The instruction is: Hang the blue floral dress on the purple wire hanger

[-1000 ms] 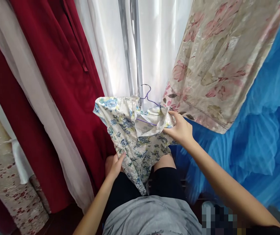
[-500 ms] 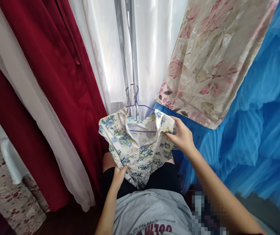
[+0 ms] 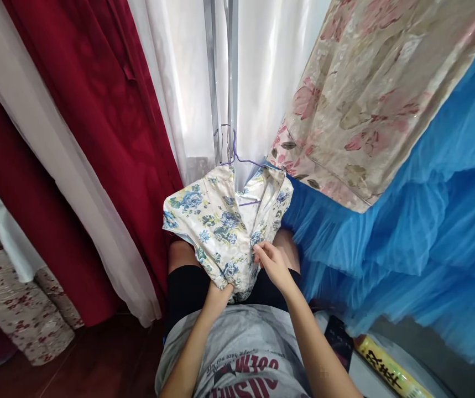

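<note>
A white blouse [image 3: 216,213] with blue and yellow-green flowers hangs in front of me on a thin purple hanger [image 3: 234,148]. Its neckline forms a V, and the hanger's bottom bar shows through the opening. My left hand [image 3: 222,294] grips the lower left edge of the blouse, the fingers partly hidden by the cloth. At the front opening, below the V, my right hand [image 3: 271,264] pinches the edge of the fabric between thumb and fingers. My lap lies just under the blouse.
Red and white drapes [image 3: 92,127] hang at the left. A pale floral cloth [image 3: 357,121] and blue ruffled tulle [image 3: 411,237] hang at the right. Behind the hanger are grey metal poles [image 3: 231,66] and a white curtain [image 3: 270,61]. Low right lies a yellow packet [image 3: 386,367] beside a dark phone-like object [image 3: 339,341].
My right hand has left the blouse's right sleeve and moved down and left to the front opening. My left hand still holds the lower edge, slightly further right.
</note>
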The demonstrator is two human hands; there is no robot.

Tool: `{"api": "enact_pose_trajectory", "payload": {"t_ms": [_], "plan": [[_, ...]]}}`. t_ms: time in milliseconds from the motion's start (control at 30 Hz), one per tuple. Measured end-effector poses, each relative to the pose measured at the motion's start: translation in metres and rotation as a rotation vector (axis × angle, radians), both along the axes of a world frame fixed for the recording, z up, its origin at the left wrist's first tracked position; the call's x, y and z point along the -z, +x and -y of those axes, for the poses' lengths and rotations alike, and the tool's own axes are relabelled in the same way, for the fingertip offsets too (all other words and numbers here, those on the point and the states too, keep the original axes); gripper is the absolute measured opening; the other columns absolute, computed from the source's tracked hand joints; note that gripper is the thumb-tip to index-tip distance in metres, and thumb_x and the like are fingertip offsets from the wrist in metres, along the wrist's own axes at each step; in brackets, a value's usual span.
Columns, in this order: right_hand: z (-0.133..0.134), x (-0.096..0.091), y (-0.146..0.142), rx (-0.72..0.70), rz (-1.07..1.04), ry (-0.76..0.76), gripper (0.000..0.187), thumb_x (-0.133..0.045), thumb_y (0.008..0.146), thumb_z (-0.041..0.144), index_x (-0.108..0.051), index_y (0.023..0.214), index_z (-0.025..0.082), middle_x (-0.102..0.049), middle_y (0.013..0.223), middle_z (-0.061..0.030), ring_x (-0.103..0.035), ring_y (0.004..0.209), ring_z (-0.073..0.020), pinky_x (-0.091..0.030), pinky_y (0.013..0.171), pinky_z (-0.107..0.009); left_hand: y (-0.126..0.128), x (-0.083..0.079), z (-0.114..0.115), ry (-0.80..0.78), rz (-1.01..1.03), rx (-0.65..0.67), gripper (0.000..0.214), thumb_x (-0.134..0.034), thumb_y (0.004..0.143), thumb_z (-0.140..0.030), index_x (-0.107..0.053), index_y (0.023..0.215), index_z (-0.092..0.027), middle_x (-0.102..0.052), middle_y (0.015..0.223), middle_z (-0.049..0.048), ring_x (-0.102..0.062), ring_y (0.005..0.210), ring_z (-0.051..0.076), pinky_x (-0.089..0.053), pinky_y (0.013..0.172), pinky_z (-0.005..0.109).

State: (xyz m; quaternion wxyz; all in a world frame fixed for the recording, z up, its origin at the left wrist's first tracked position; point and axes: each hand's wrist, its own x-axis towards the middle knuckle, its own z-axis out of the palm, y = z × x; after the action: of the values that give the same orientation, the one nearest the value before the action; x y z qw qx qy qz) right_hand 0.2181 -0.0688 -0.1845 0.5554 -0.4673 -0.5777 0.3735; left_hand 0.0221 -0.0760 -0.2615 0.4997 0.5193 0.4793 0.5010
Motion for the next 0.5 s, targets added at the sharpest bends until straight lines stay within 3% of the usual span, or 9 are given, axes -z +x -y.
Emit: {"api": "enact_pose_trajectory", "payload": {"t_ms": [133, 267, 400, 500], "plan": [[-0.016, -0.008, -0.024, -0.001, -0.025, 0.004, 0.029, -0.058, 0.096, 0.052, -0.053, 0.090, 0.023, -0.052, 0.063, 0.0039, -0.047, 0.058, -0.0172, -0.036, 0.057, -0.029, -0.005, 0.009, -0.001, 0.053, -0.052, -0.067, 0.054, -0.070, 0.063, -0.034, -0.068, 0.117, -0.026, -0.068, 0.134, 0.0107, -0.048, 0.145, 0.033, -0.036, 0.123, 0.044], [-0.015, -0.003, -0.036, -0.038, -0.039, -0.023, 0.026, -0.054, 0.095, 0.044, -0.048, 0.081, 0.023, -0.046, 0.060, 0.0058, -0.040, 0.053, -0.0142, -0.032, 0.054, -0.027, -0.013, 0.017, -0.004, 0.105, -0.035, -0.116, 0.055, -0.073, 0.063, -0.034, -0.068, 0.117, -0.025, -0.067, 0.136, 0.0113, -0.051, 0.142, 0.033, -0.039, 0.120, 0.044], [-0.007, -0.001, -0.034, -0.051, -0.066, -0.045, 0.026, -0.053, 0.093, 0.039, -0.045, 0.074, 0.023, -0.049, 0.057, 0.0049, -0.045, 0.054, -0.0145, -0.036, 0.056, -0.027, -0.022, 0.020, -0.009, 0.109, 0.044, -0.299, 0.050, -0.074, 0.061, -0.034, -0.069, 0.108, -0.018, -0.073, 0.124, 0.0145, -0.058, 0.134, 0.037, -0.045, 0.113, 0.048], [-0.009, 0.002, -0.030, -0.039, -0.114, -0.048, 0.025, -0.058, 0.092, 0.044, -0.049, 0.082, 0.023, -0.050, 0.056, 0.0059, -0.047, 0.053, -0.0150, -0.037, 0.055, -0.027, -0.021, 0.020, -0.009, 0.100, 0.077, -0.289, 0.046, -0.074, 0.059, -0.031, -0.071, 0.102, -0.016, -0.075, 0.117, 0.0146, -0.062, 0.126, 0.038, -0.046, 0.112, 0.049]]}}
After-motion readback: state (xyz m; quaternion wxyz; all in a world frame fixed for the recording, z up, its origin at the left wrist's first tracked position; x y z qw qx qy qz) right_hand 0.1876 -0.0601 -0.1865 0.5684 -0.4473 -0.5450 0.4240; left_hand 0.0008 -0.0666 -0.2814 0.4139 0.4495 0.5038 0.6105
